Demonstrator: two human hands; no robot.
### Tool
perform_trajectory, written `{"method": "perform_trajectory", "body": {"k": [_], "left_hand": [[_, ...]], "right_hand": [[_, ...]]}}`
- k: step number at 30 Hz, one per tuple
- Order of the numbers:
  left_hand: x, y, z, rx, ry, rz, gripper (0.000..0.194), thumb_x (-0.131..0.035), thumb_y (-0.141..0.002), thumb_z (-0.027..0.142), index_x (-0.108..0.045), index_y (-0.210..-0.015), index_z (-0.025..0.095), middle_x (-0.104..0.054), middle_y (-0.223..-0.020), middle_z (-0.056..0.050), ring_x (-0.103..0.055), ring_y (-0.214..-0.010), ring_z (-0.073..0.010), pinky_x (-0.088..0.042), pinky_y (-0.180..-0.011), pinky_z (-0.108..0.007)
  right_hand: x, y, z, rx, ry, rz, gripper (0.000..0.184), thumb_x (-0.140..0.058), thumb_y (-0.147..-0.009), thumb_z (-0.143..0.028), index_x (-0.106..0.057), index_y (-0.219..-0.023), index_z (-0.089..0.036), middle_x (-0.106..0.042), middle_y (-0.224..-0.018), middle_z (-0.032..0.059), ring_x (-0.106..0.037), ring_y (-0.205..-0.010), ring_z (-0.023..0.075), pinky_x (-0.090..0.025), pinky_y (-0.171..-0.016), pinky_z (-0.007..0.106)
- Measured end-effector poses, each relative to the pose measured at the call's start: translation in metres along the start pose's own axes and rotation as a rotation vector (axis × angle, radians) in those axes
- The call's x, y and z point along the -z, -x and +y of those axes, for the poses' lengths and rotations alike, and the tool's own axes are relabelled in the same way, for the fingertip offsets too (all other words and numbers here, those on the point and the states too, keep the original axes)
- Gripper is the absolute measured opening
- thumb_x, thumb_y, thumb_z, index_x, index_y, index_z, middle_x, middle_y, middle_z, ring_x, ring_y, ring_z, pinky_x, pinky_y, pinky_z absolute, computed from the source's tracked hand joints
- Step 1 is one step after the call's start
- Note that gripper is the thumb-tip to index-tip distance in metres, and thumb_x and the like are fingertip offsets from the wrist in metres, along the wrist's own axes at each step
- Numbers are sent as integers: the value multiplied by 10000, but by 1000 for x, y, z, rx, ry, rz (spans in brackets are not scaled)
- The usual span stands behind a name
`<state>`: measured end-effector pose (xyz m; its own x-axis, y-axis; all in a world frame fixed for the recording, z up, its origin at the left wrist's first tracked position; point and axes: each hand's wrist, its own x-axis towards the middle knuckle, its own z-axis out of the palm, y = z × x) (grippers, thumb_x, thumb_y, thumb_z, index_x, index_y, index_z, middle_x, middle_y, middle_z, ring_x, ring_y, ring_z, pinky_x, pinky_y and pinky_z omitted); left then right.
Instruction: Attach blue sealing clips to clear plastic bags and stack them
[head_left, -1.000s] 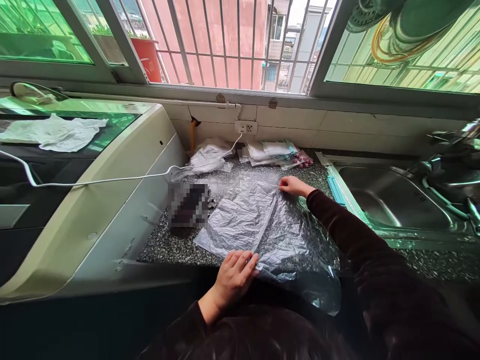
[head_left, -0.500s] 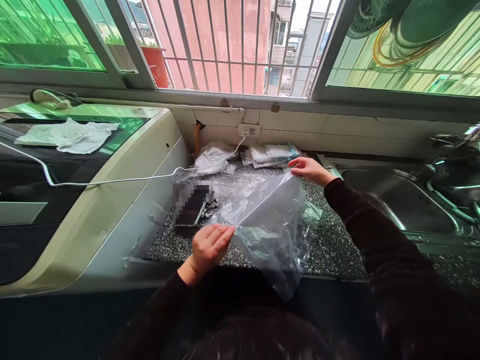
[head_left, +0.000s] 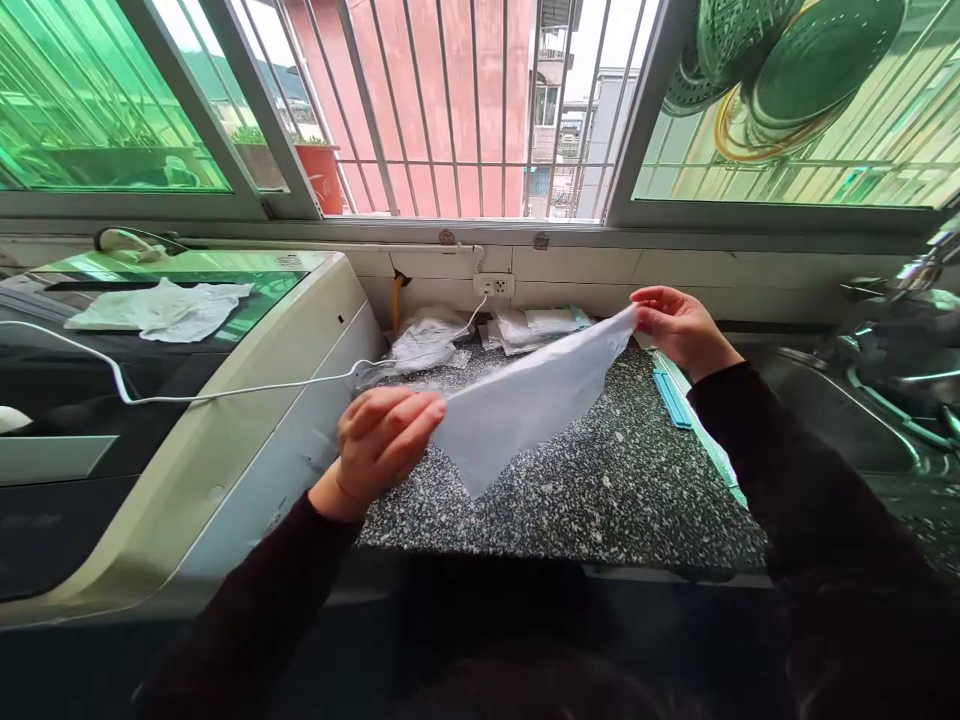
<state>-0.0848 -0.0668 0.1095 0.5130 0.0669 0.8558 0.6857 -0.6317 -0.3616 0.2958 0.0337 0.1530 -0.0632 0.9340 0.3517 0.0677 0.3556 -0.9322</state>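
A translucent plastic bag (head_left: pixel 536 400) is stretched between my two hands above the speckled countertop (head_left: pixel 592 500). My left hand (head_left: pixel 386 440) pinches its left corner, fingers closed. Farther off, at the right, my right hand (head_left: pixel 679 325) pinches the opposite corner. The top edge runs taut and slants up to the right, while the lower part hangs down to a loose point. Behind it, against the wall, lie a crumpled pile of plastic bags (head_left: pixel 427 335) and a flat stack of bags (head_left: pixel 525 325).
A white appliance (head_left: pixel 300 420) with a cloth (head_left: pixel 161 308) on top stands at the left. A white cable (head_left: pixel 247 393) runs from the wall socket (head_left: pixel 493 285) across it. Blue strips (head_left: pixel 671 398) lie beside the steel sink (head_left: pixel 825 400) at the right.
My hands have moved farther apart, the left one left and up, the right one right. The bag has lifted and is pulled tauter. The dark phone-like object on the counter no longer shows.
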Motion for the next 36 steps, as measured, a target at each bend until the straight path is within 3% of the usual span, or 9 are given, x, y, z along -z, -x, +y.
{"method": "perform_trajectory", "body": {"k": [4, 9, 16, 19, 22, 25, 29, 32, 36], "left_hand": [[13, 7, 32, -172, 133, -149, 303, -504, -821, 156, -542, -1087, 297, -687, -923, 1, -609, -807, -142, -522, -726, -305], [0, 22, 90, -364, 386, -160, 155, -491, -842, 198, -619, -930, 203, -685, -886, -20, -593, -839, -131, -513, -752, -262], [-34, 52, 152, -290, 592, -297, 120, -518, -832, 133, -580, -933, 152, -640, -747, -34, -584, -775, -134, -493, -699, -270], [-43, 58, 164, -265, 615, -336, 104, -503, -841, 130, -581, -908, 142, -618, -705, -32, -572, -734, -132, -482, -677, -273], [-45, 58, 167, -209, 607, -340, 113, -484, -849, 128, -590, -889, 138, -605, -669, -23, -566, -711, -127, -475, -663, -267], [-42, 54, 165, -91, 586, -277, 132, -467, -853, 122, -596, -868, 143, -617, -672, -20, -570, -720, -128, -474, -684, -271], [-41, 43, 163, 3, 572, -205, 138, -465, -845, 109, -599, -869, 133, -635, -688, -20, -576, -740, -140, -466, -710, -289], [-43, 33, 165, -26, 598, -182, 121, -488, -829, 104, -599, -869, 132, -641, -692, -14, -575, -737, -136, -460, -721, -287], [-45, 36, 165, -31, 631, -185, 131, -506, -840, 175, -593, -934, 147, -657, -765, -25, -576, -762, -133, -455, -755, -291]], "right_hand": [[19, 37, 19, -74, 169, 21, 287, -720, -588, -358, -604, -818, -231, -620, -772, -6, -565, -705, 130, -484, -721, 299], [43, 80, 63, -245, 360, -51, 344, -690, -574, -406, -624, -829, -186, -659, -802, 28, -587, -730, 158, -477, -744, 326], [37, 109, 110, -280, 830, -83, 172, -522, -727, -257, -640, -818, -172, -674, -828, 50, -605, -774, 181, -481, -748, 321], [26, 107, 116, -152, 1092, -112, 175, -491, -751, -180, -649, -825, -169, -664, -846, 75, -593, -840, 211, -471, -794, 348], [16, 112, 111, 90, 1251, -90, 222, -472, -769, -136, -653, -893, -169, -640, -917, 109, -570, -906, 236, -457, -834, 374], [4, 135, 98, 386, 1223, -163, 222, -475, -808, -178, -647, -948, -195, -626, -939, 101, -568, -895, 219, -470, -794, 350], [-26, 184, 81, 791, 1082, -430, 257, -572, -800, -358, -623, -1017, -231, -637, -886, 64, -560, -788, 185, -465, -709, 328], [-48, 208, 77, 864, 1069, -407, 200, -547, -819, -254, -624, -1001, -224, -635, -815, 50, -549, -713, 154, -443, -651, 297], [-58, 211, 80, 837, 1090, -281, 208, -443, -831, -162, -636, -852, -238, -624, -711, 30, -520, -618, 144, -416, -581, 294]]}}
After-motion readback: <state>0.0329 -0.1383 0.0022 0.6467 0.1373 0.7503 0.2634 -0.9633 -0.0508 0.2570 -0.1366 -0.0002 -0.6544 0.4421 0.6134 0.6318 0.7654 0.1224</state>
